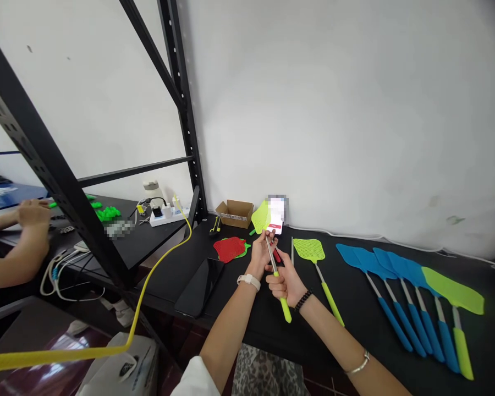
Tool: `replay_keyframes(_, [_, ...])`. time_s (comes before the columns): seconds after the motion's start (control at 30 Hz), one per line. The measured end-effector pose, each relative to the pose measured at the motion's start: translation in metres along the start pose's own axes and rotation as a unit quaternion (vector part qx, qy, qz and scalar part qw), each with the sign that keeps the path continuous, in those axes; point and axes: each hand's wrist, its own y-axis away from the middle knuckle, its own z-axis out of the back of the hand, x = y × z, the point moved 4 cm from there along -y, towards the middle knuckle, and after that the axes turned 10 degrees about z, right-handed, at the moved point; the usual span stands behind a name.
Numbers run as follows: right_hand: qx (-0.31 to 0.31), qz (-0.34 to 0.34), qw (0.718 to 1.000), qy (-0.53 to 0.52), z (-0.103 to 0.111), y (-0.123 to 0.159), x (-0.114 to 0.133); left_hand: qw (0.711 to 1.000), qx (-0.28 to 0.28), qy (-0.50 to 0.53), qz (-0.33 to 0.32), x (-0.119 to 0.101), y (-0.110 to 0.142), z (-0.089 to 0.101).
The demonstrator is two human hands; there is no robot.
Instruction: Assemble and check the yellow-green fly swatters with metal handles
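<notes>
A fly swatter handle with a yellow-green grip (286, 311) and a metal shaft slants up between my hands. My right hand (289, 283) is closed around the grip near the shaft. Higher up, my left hand (259, 257) closes on the shaft's upper end. A yellow-green mesh swatter head (261, 218) shows just beyond my left fingers; they hide whether it joins this shaft. To the right of my hands lies another yellow-green fly swatter (309, 249). Red swatter heads (230, 249), with green showing beneath, lie on the left.
Several blue fly swatters (408, 269) and one yellow-green swatter (454, 289) fan out at right. A lit phone (276, 212) leans near the wall beside a cardboard box (235, 213). A dark tablet-like slab (200, 287) lies left. A yellow cable (148, 275) crosses past the black rack (53, 148).
</notes>
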Motion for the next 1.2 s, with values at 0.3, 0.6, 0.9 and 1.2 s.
replay_keyframes(0.3, [0.047,0.027,0.998,0.011,-0.005,-0.014,0.031,0.997,0.015,-0.072,-0.002,0.004,-0.007,0.000])
replay_keyframes(0.6, [0.071,0.160,0.978,0.115,0.027,-0.022,0.036,0.987,-0.014,-0.158,0.014,0.005,-0.006,0.000])
replay_keyframes(0.9, [-0.059,0.350,0.909,0.220,0.045,-0.025,0.037,0.991,0.004,-0.115,0.063,0.000,0.004,-0.006])
replay_keyframes(1.2, [-0.088,0.375,0.859,0.336,0.045,-0.014,0.038,0.996,0.035,-0.022,0.074,-0.004,0.006,-0.005])
